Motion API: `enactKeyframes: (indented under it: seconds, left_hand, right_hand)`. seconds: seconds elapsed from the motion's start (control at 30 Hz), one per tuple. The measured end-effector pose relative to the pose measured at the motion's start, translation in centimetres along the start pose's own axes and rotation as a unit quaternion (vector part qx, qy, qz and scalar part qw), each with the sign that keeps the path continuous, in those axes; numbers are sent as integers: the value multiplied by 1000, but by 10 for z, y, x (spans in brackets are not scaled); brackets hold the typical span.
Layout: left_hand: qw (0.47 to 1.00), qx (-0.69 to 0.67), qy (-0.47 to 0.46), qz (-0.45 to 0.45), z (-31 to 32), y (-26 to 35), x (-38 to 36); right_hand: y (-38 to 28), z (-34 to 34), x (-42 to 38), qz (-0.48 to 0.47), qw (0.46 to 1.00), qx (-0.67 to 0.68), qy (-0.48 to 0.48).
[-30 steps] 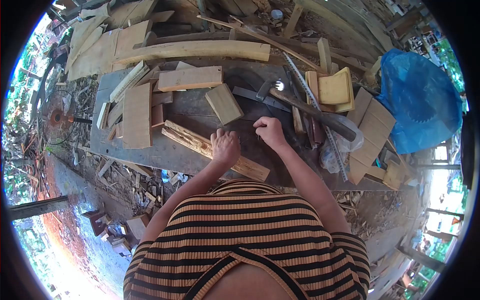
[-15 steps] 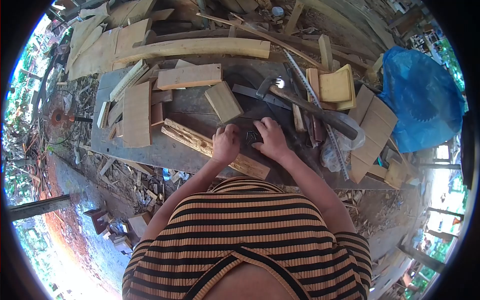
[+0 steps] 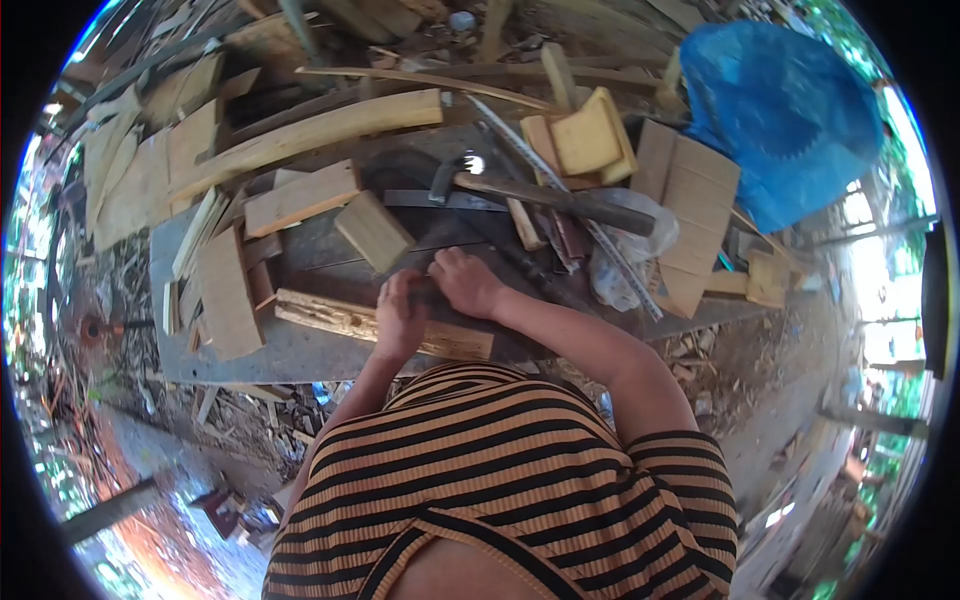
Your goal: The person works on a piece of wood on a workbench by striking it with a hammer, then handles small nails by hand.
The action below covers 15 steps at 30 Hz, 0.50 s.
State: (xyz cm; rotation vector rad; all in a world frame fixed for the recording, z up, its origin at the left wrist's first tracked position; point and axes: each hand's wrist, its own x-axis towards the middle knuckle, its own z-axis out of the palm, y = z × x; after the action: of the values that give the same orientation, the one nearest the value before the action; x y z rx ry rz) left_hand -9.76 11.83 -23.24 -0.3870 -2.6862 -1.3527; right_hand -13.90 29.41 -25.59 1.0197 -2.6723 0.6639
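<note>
My left hand (image 3: 402, 312) has its fingers curled, and its wrist crosses over a rough-faced wooden strip (image 3: 325, 312) on the dark worktable (image 3: 300, 365). Close beside it, my right hand (image 3: 470, 283) is bent with its fingers together, tips toward the left hand. What either hand holds is too small or hidden to make out. The small dark nails seen between them earlier are covered now. A pale wooden block (image 3: 374, 232) lies just beyond the fingers. Behind the right hand rests a hammer (image 3: 600, 208), its head near a flat metal ruler (image 3: 450, 200).
Several boards (image 3: 228, 295) are piled at the left. A long marked metal strip (image 3: 620, 262), a clear plastic bag (image 3: 610, 280), cardboard (image 3: 700, 220) and a blue plastic bag (image 3: 790, 110) are at the right. A long beam (image 3: 310, 140) lies along the back.
The view has shifted, so the table appears further left and slightly tilted. My right hand has closed in toward my left, over the spot where the nails lay.
</note>
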Motion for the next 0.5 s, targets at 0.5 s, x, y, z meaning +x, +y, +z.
enactKeyframes:
  seconds: [0.5]
  left_hand:
    - [993,-77,49,-72,-17,-19,-21]
  right_hand:
    - [17,-3,28,218,966,132,-50]
